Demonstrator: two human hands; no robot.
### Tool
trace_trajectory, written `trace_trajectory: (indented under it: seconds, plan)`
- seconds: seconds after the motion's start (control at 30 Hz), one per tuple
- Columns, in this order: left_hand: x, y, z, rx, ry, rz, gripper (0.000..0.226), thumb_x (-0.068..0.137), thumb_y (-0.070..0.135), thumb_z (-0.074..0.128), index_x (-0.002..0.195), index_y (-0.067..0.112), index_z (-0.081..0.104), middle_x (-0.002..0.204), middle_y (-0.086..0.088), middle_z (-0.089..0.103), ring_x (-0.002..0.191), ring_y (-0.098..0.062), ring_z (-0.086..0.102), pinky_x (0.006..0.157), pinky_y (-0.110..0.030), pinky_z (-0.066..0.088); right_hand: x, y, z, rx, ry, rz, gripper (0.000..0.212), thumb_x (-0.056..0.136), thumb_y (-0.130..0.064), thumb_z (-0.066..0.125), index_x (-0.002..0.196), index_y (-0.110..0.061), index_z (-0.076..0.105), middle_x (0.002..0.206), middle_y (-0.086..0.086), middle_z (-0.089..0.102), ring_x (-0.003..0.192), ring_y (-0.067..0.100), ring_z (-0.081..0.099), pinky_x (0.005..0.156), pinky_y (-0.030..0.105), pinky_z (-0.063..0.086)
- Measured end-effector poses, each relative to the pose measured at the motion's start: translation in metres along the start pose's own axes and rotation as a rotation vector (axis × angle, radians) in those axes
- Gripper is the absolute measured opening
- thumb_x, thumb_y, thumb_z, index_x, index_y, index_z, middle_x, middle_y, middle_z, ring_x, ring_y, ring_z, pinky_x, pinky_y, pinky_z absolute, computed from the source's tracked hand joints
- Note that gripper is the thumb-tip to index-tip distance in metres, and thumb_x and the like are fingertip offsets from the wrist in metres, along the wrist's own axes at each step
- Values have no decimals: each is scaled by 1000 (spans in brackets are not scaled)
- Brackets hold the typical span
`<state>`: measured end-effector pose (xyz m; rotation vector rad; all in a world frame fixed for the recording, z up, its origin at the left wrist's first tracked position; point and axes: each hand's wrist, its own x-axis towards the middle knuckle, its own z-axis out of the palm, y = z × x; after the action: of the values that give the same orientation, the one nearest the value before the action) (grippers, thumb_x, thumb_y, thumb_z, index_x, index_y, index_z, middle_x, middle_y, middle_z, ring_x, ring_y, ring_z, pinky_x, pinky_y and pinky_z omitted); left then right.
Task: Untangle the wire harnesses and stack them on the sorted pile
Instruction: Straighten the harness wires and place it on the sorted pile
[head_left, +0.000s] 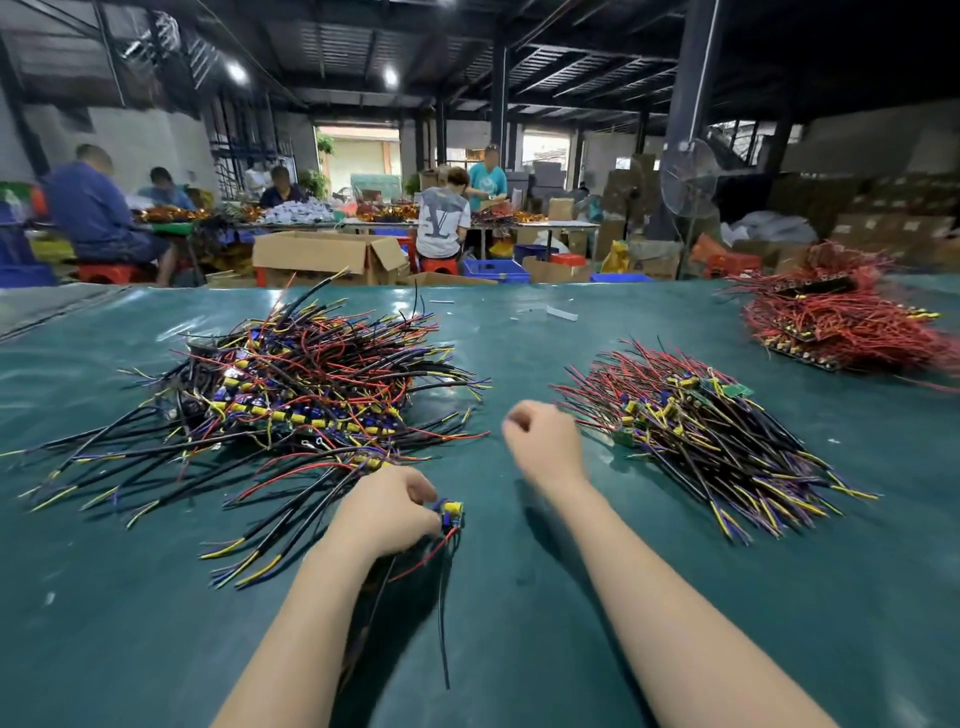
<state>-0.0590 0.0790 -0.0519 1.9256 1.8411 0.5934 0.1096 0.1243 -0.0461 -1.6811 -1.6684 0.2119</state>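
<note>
A big tangled heap of wire harnesses (311, 384), black, red, yellow and blue, covers the left half of the green table (519, 597). My left hand (387, 506) grips one harness (451, 514) by its small board with a yellow part, at the heap's near edge; its black and red wires trail toward me. The sorted pile (696, 426) lies to the right, its wires fanned in one direction. My right hand (543, 439) hovers between heap and pile, fingers loosely curled, holding nothing.
A third pile of mostly red harnesses (841, 322) sits at the far right corner. Small white scraps (558, 312) lie near the far edge. Beyond the table are cardboard boxes, a standing fan and several people at other benches.
</note>
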Motion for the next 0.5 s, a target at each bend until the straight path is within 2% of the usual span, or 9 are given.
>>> trace_trajectory:
  seconds: [0.03, 0.1, 0.2, 0.27, 0.37, 0.43, 0.5]
  plan:
    - [0, 0, 3, 53, -8, 0, 23, 75, 22, 69, 99, 24, 68, 92, 6, 59, 90, -17, 57, 75, -22, 41, -11, -10, 9, 11, -132, -37, 19, 85, -19, 54, 90, -10, 70, 99, 14, 68, 97, 29, 60, 80, 32, 45]
    - [-2, 1, 6, 87, 91, -6, 14, 79, 26, 67, 92, 25, 69, 95, 2, 66, 95, -21, 60, 74, -25, 41, -29, -22, 25, -70, -332, -128, 24, 87, -26, 51, 90, -12, 70, 97, 12, 66, 97, 29, 58, 78, 32, 45]
    - [-4, -1, 7, 52, 265, -26, 12, 83, 27, 62, 91, 25, 71, 98, 1, 70, 100, -21, 61, 73, -26, 40, -44, -23, 34, -53, -365, -216, 28, 90, -30, 47, 92, -12, 68, 94, 9, 61, 95, 27, 55, 79, 34, 43]
    - [-6, -2, 6, 14, 297, -6, 11, 85, 26, 61, 88, 24, 71, 92, 2, 71, 95, -19, 61, 69, -24, 37, -46, -21, 32, 115, -369, -194, 22, 88, -29, 55, 91, -12, 69, 90, 6, 67, 85, 20, 56, 75, 29, 43]
    - [-6, 1, 9, -102, 285, 65, 15, 85, 26, 61, 71, 24, 64, 68, 6, 63, 71, -16, 55, 62, -25, 33, -43, -19, 24, 580, -366, -17, 6, 83, -10, 63, 86, -8, 68, 71, 2, 62, 59, 6, 53, 54, 16, 40]
    - [-6, 7, 6, -376, 235, 42, 22, 88, 27, 59, 67, 19, 62, 59, 7, 58, 61, -13, 52, 59, -24, 38, -40, -17, 20, 869, -370, 109, 11, 84, -1, 60, 79, -10, 63, 66, 2, 58, 46, 1, 50, 44, 14, 39]
    - [-6, 12, -1, -909, 101, -100, 29, 95, 26, 50, 74, 13, 64, 60, 0, 62, 55, -14, 56, 54, -22, 48, -37, -15, 18, 1083, -387, 226, 15, 87, 2, 56, 78, -9, 61, 68, 5, 58, 43, 2, 53, 42, 16, 43]
